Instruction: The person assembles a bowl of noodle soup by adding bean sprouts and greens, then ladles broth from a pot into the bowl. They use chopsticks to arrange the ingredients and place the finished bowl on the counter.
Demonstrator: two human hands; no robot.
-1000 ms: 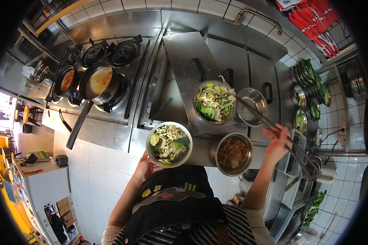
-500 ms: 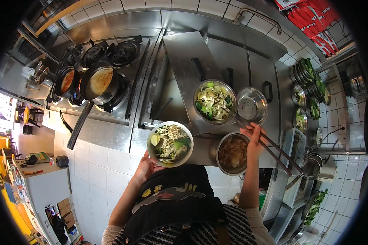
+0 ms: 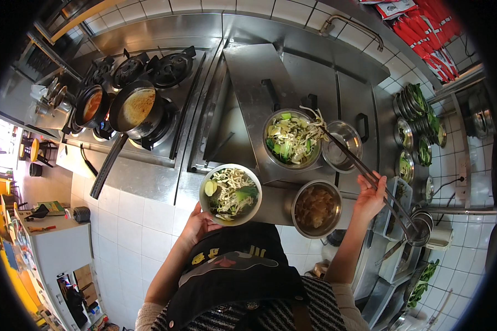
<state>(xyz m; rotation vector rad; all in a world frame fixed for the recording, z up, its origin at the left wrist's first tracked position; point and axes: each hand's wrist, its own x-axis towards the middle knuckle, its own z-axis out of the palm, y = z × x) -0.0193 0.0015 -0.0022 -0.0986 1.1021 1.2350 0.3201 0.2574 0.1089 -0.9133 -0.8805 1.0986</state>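
Observation:
My left hand (image 3: 197,225) grips the rim and underside of a pale bowl (image 3: 203,205) filled with bean sprouts, greens and some pale yellow-green slices. My right hand (image 3: 371,194) holds a pair of long dark chopsticks (image 3: 350,154). Their tips pinch a tuft of bean sprouts (image 3: 315,128) over the right rim of a metal pot (image 3: 271,156), which contains sprouts and chopped greens. An empty-looking metal pot (image 3: 352,164) stands just right of it. Nearer me, a steel bowl (image 3: 296,225) contains brownish translucent pieces (image 3: 316,206).
On the stove at left, a long-handled pan (image 3: 135,107) of creamy liquid and a pot of orange-red liquid (image 3: 93,105) sit on burners. Metal bowls of greens (image 3: 406,165) line the right wall. A wire strainer (image 3: 419,229) lies at right beside clear tubs. A faucet (image 3: 348,22) juts from the back wall.
My right hand has moved right, and the chopsticks have lifted a tuft of bean sprouts up to the pot's right rim. My left hand and its bowl stay in place.

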